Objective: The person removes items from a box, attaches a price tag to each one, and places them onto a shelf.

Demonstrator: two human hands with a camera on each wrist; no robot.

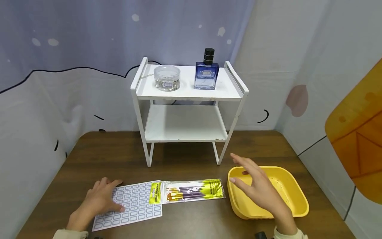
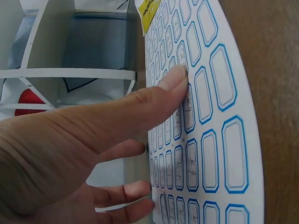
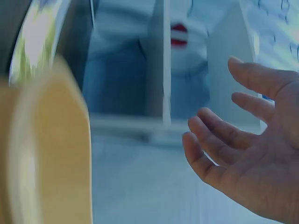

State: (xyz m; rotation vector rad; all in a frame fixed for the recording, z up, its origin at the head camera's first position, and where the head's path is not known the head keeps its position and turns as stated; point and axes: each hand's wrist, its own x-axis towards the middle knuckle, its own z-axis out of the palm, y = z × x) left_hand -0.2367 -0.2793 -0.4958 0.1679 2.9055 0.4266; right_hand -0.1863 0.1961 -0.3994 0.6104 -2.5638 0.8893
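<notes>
My left hand (image 1: 99, 198) is at the left part of a white sheet of blue-bordered labels (image 1: 134, 202). In the left wrist view its thumb (image 2: 173, 79) overlaps the rows of labels, while the other fingers are loosely bent near the sheet's edge. A clear packet of artist brushes (image 1: 191, 191) with a yellow-green header overlaps the sheet's right side. Over the yellow plastic basket (image 1: 302, 205) hovers my right hand (image 1: 262, 189), thumb and fingers spread apart and holding nothing. The right wrist view shows that palm with relaxed fingers, the basket wall blurred at left.
Behind the packet stands a white two-tier shelf (image 1: 186, 136). Its top carries a clear round jar (image 1: 167, 79) with small contents and a blue perfume bottle (image 1: 206, 75) with a black cap. Printed curtains hang behind the brown wooden table (image 1: 107, 149).
</notes>
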